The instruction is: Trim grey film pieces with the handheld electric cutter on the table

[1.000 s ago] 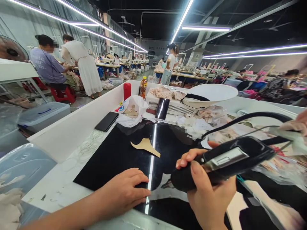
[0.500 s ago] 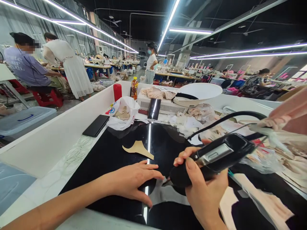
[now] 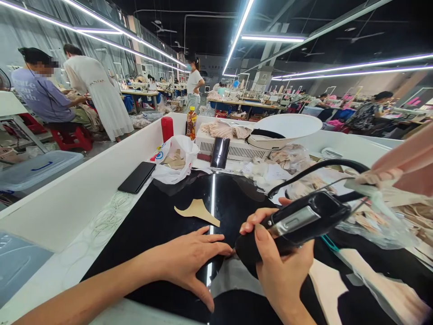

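Observation:
My left hand (image 3: 192, 257) lies spread on the glossy black surface (image 3: 162, 234), its fingertips at the edge of a thin, sheer grey piece (image 3: 237, 277). Wrapped in my right hand (image 3: 279, 271) is a black handheld tool (image 3: 297, 223) with a silver panel and a cable. The tool's lower end is over the sheer piece, close to my left index finger; its very tip is hard to see. Beyond my left hand lies a tan curved piece (image 3: 198, 211). Pale pink fabric pieces (image 3: 328, 289) lie to the right of my right hand.
A black phone (image 3: 137, 177) rests by the left wall of the white table (image 3: 61, 225). Behind are a plastic bag (image 3: 179, 160), a bottle (image 3: 191, 124) and a white vented box (image 3: 233, 146). Fabric heaps fill the right. Several people are farther off.
The tool and my right hand have shifted slightly left, toward my left fingertips. My left thumb has spread lower. The head view has shifted a little, and a distant standing person appears farther left.

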Demonstrator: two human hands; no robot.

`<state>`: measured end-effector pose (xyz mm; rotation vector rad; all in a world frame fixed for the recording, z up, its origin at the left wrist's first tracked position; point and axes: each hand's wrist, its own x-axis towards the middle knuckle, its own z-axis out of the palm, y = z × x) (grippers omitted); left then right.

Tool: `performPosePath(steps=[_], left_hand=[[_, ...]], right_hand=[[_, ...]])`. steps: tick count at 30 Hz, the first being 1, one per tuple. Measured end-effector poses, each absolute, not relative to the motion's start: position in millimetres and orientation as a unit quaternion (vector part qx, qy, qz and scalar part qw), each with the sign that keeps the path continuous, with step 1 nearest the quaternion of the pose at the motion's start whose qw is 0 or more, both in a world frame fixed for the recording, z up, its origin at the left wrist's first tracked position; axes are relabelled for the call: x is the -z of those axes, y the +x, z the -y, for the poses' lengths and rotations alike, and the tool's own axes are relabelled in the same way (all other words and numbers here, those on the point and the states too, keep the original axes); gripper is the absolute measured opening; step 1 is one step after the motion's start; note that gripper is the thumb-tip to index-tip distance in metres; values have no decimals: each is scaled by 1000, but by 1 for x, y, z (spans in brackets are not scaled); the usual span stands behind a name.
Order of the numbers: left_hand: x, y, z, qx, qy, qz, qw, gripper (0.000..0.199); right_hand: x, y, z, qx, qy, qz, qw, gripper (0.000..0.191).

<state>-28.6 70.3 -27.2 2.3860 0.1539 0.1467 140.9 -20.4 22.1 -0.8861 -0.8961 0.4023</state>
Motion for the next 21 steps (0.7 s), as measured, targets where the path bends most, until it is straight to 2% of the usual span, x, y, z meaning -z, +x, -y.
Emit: performPosePath(steps=[11, 21], left_hand=[[25, -29, -68, -63, 932, -58, 353, 98], [25, -28, -69, -50, 934, -55, 348, 105]], right_hand=[[-21, 137, 29, -208, -400, 423, 786, 48], [-21, 133, 33, -221, -386, 432, 785, 47]])
